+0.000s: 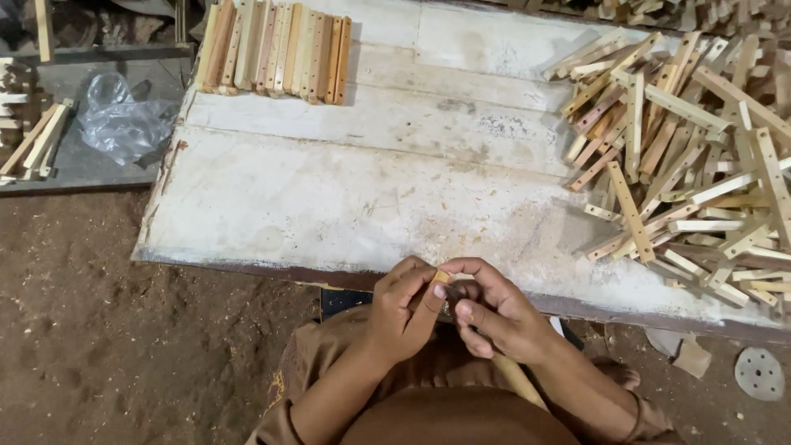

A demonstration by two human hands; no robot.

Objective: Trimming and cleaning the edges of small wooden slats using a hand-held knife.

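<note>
Both of my hands meet just below the near edge of the white worktable [346, 206]. My left hand [404, 309] and my right hand [494, 317] are closed together around a thin wooden stick [517, 377], which runs down to the right past my right wrist. Its light upper tip shows between my thumbs. A small dark thing sits between my fingers; I cannot tell what it is.
A neat row of wooden sticks [276, 49] lies at the table's far left. A loose heap of drilled sticks [692, 156] covers the right side. A clear plastic bag [119, 119] and more sticks lie on a low shelf at left. A round sanding disc [759, 373] rests on the dirt floor.
</note>
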